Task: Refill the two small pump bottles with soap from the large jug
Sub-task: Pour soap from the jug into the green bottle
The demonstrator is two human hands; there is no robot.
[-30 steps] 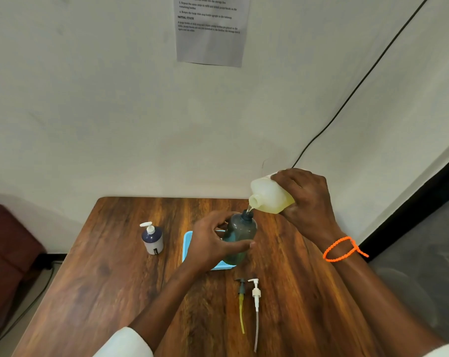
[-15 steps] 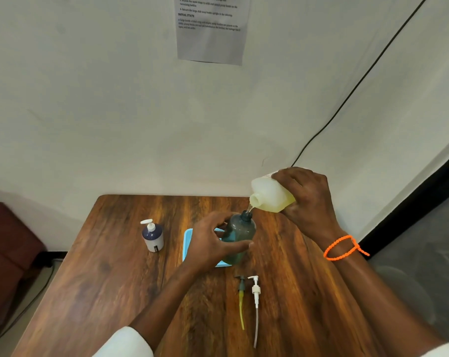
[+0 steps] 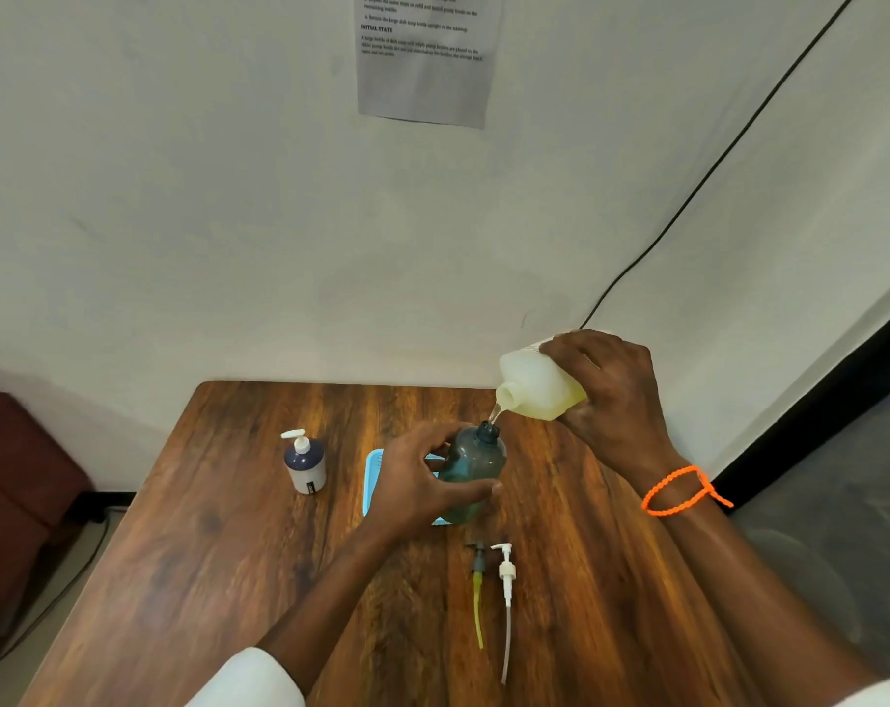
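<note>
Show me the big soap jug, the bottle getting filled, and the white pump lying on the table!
soap jug (image 3: 537, 385): head view, on its pale side wall.
teal bottle (image 3: 476, 464): head view, on its body.
white pump (image 3: 507, 571): head view, on its collar.

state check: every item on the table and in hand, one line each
jug: tilted, uncapped, pouring, held by right hand
teal bottle: pump off, mouth under the stream, held by left hand
white bottle: upright, pump on
grey pump: off, lying on table
white pump: off, lying on table
blue tray: flat, behind the left hand
</note>
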